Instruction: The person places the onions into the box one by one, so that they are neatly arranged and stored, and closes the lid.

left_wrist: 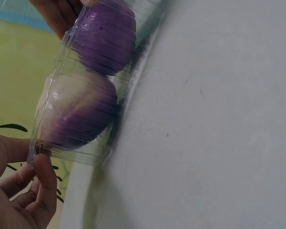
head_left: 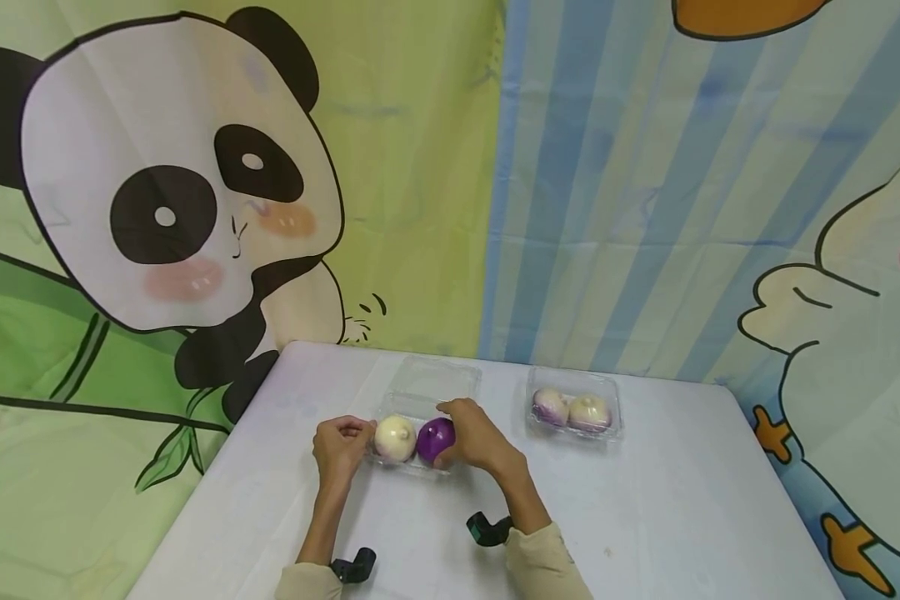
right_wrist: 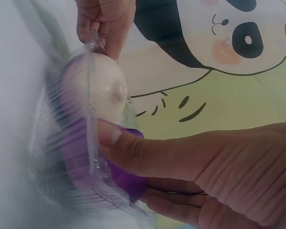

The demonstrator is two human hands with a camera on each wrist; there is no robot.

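Observation:
A clear plastic clamshell box (head_left: 420,468) lies on the table with its lid (head_left: 438,379) folded back, away from me. Side by side in it are a pale onion with a purple flank (head_left: 395,438) and a deep purple onion (head_left: 435,440). My left hand (head_left: 342,450) pinches the left end of the box rim between thumb and fingers, as the left wrist view (left_wrist: 24,186) also shows. My right hand (head_left: 476,437) grips the purple onion from the right, its thumb (right_wrist: 109,136) on the near side and the fingers around the far side.
A second clear box (head_left: 574,404) holding two pale onions with purple tinges stands to the right on the white table (head_left: 667,492). Behind the table hangs a cloth printed with a panda (head_left: 180,125). Small black cameras are strapped to both wrists.

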